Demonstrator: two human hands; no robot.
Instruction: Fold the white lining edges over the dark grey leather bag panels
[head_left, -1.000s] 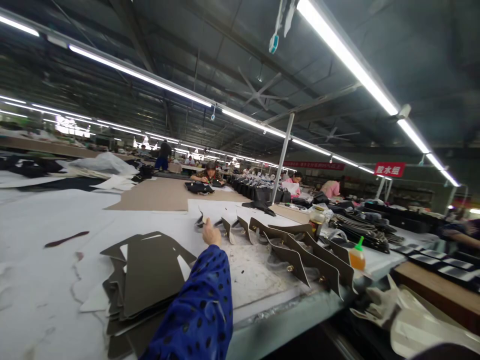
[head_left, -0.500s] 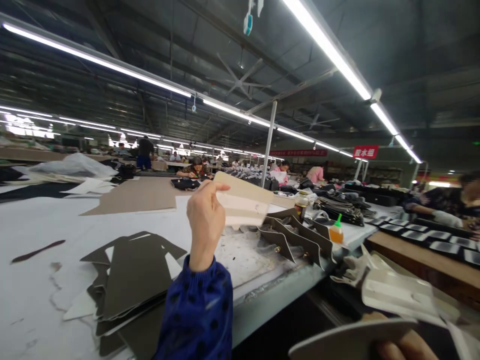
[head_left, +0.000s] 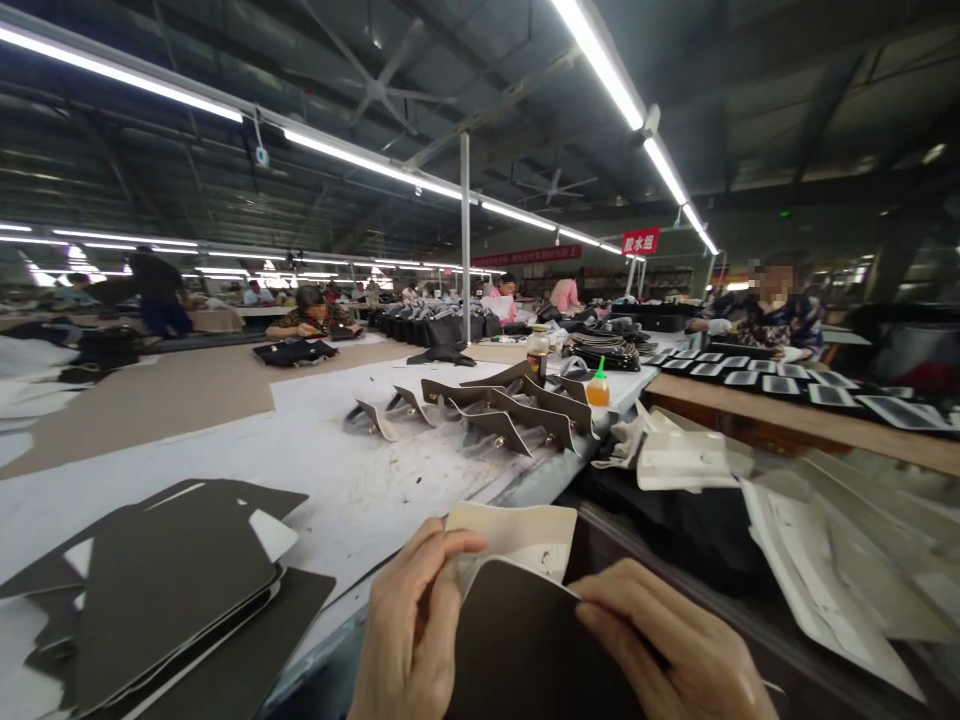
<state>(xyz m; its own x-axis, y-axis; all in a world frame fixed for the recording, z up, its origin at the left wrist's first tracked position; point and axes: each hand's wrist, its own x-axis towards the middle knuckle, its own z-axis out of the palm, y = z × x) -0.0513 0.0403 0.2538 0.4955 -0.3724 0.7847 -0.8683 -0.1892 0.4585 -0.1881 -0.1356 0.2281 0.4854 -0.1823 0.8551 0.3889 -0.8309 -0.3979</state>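
Observation:
In front of me, low in the head view, a cream panel (head_left: pixel 517 522) and a dark grey-brown panel (head_left: pixel 536 655) overlap, the dark one nearer to me. My left hand (head_left: pixel 411 625) is closed on the cream panel's left edge, fingers against the dark panel's side as well. On the other side, my right hand (head_left: pixel 671 640) pinches the dark panel's upper right edge between thumb and fingers. The lower part of the dark panel runs out of the picture. Left of my hands lies a stack of similar dark panels (head_left: pixel 172 590) on the white-covered table.
Several curved dark flaps (head_left: pixel 510 405) with small metal fittings stand along the table (head_left: pixel 352 530). Behind them are a jar (head_left: pixel 537 355) and a green-tipped bottle (head_left: pixel 598 388). Cream pieces (head_left: pixel 686 458) lie to the right. A co-worker (head_left: pixel 776 315) is at another table.
My left hand has come down and back with the cream panel, to the dark panel. My right hand has risen into fuller view with the dark panel. The view has turned right.

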